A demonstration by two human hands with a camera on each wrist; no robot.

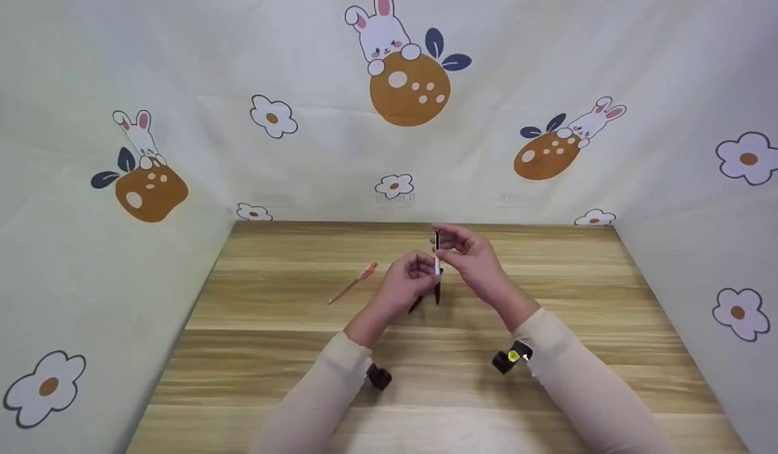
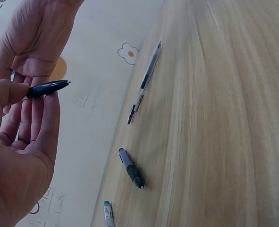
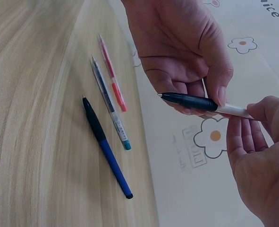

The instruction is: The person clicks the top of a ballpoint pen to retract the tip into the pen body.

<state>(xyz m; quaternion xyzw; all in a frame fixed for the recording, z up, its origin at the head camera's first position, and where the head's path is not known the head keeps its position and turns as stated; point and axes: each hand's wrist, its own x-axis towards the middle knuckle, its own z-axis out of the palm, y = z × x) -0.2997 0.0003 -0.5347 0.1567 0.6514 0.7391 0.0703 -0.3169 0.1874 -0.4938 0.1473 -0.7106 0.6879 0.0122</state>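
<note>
Between my two hands is a pen [image 1: 437,291] with a white barrel and a black grip section, its tip towards me in the head view. My left hand [image 1: 404,281] pinches it at the black grip section [image 3: 189,100] with thumb and fingers. Further up, my right hand [image 1: 478,262] pinches the white barrel [image 3: 231,110] between thumb and fingers. In the left wrist view only the black front part [image 2: 49,88] and metal tip show; the rest is hidden by the hands.
On the wooden table lie a pink pen [image 3: 112,75], a clear pen with a teal end [image 3: 108,101] and a blue pen with a black grip [image 3: 112,163]. The left wrist view shows a clear pen [image 2: 148,71] and a grey-and-black pen [image 2: 131,168]. A printed cloth [image 1: 313,164] surrounds the table.
</note>
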